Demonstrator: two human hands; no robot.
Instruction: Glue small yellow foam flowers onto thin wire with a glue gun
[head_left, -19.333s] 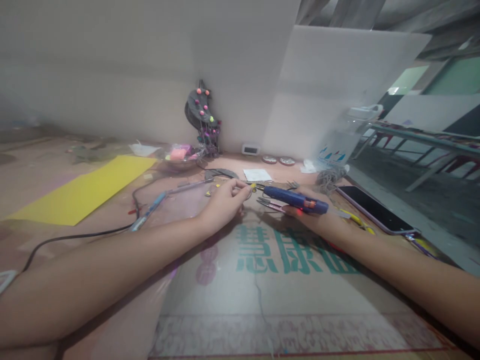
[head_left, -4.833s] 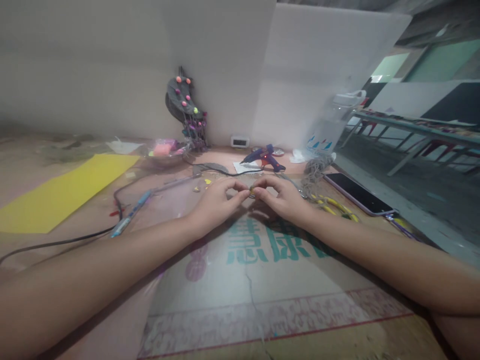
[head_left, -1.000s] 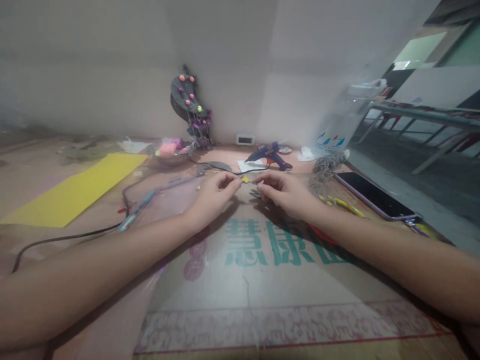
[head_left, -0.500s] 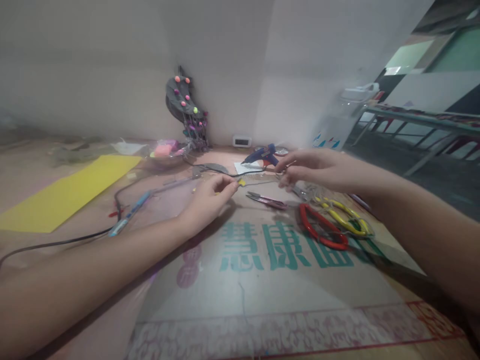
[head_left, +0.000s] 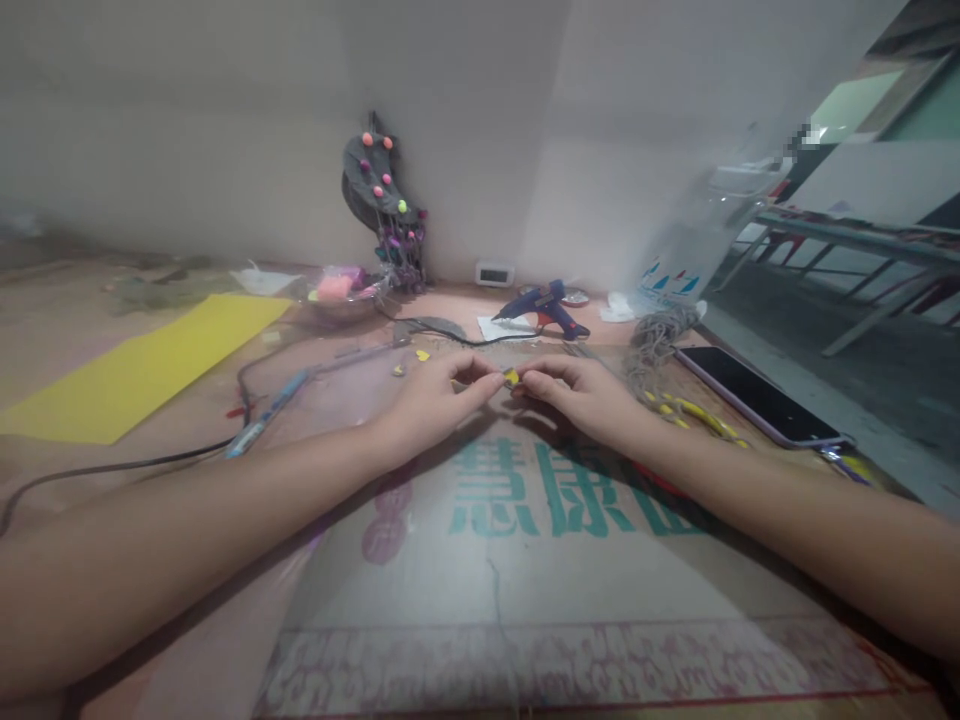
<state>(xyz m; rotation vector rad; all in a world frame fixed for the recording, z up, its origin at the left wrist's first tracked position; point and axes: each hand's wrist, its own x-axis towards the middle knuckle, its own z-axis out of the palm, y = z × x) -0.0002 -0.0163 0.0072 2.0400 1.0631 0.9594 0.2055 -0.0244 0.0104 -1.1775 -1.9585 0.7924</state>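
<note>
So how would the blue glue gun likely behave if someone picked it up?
The glue gun would probably feel stiff, as its body looks like hard moulded plastic. Its black cord trails off leftward, so it may tug or drag. Its nozzle sits over white paper, which looks thin and might shift if nudged.

Two bare, smooth forearms [head_left: 247, 520] taper to slim wrists [head_left: 379, 443]; the left hand [head_left: 435, 404] and right hand [head_left: 583, 396] are bare as well, with slender fingers [head_left: 480, 388].

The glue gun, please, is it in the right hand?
No, the glue gun rests on the table beyond the right hand.
</note>
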